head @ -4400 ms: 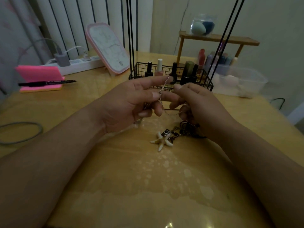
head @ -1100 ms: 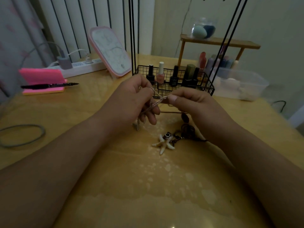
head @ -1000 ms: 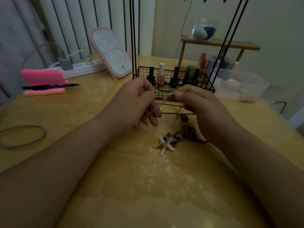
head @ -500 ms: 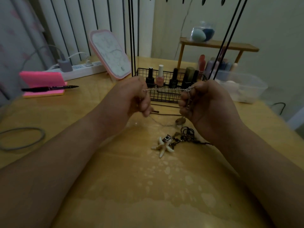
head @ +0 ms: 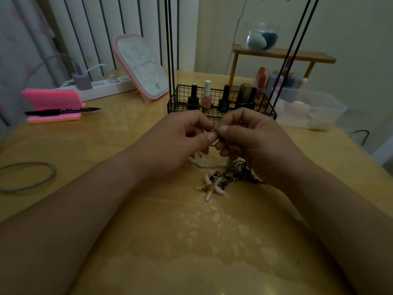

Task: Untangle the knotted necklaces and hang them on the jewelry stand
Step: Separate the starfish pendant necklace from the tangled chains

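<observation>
L to R on my feed: grey loop (head: 27, 176) and pink notepad (head: 53, 103) w/ pen sit far left on the table (head: 127, 241), not involved. Jewelry stand (head: 170, 50) is back centre, its rods rising from a wire basket (head: 214, 99) of polish bottles. Only the hook tips show at the top edge and nothing dangles from them in view, so I judge nothing's hung yet.

L hand (head: 180, 141) pinches the thin silver chain (head: 221, 124) btwn thumb and forefinger. R hand (head: 253, 141) pinches the same chain right beside it, thumbs nearly touching, both raised just above the table in front of the basket. Rest of the chain droops under the hands onto the table.

Below the R hand lies the dark cord tangle (head: 242, 171) w/ starfish pendant (head: 210, 186), untouched. My read: early on, approx mid-untangle on chain no. 1. Cord knot and all the hanging are left to do.
</observation>
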### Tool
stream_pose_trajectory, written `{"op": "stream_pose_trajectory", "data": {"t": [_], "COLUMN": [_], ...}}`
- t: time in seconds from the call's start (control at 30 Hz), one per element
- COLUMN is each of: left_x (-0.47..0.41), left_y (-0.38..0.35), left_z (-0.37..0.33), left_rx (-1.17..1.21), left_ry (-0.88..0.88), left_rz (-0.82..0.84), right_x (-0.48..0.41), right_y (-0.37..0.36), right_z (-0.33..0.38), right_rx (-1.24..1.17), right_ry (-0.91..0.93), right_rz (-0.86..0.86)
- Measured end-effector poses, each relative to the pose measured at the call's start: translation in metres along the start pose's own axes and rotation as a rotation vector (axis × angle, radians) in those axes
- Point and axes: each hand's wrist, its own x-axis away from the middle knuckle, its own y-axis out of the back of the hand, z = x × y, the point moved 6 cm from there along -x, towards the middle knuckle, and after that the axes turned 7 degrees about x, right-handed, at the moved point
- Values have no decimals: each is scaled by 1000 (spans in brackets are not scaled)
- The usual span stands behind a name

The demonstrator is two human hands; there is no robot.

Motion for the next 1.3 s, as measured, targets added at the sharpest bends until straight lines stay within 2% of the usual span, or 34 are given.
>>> {"op": "stream_pose_trajectory", "data": {"t": [0.17, 0.37, 0.53, 0.67, 0.83, 0.97, 1.07, 1.3], "left_x": [-1, -2, -2, 0, -2, 0, 1, 0], "left_y": [5, 15, 11, 10, 11, 7, -1, 6], "left_z": [-2, -1, 1, -2, 2, 4, 4, 2], "left_rx": [-65, 160, 327, 288, 322, 262, 192, 51], "left_ry": [-60, 4, 78, 82, 101, 89, 79, 12], "left_rz": [-60, -131, -114, -117, -117, -63, -3, -62], "right_x": [0, 1, 2, 5, 6, 4, 4, 4], "right_y": [4, 8, 2, -5, -3, 0, 1, -1], "right_z": [-3, -1, -2, 0, 7, 4, 4, 3], "right_rx": [174, 329, 253, 268, 488, 427, 345, 391], "right_ry": [-9, -3, -9, 13, 132, 117, 108, 95], "right_rz": [-9, -3, 67, 127, 31, -33, -20, 17]}}
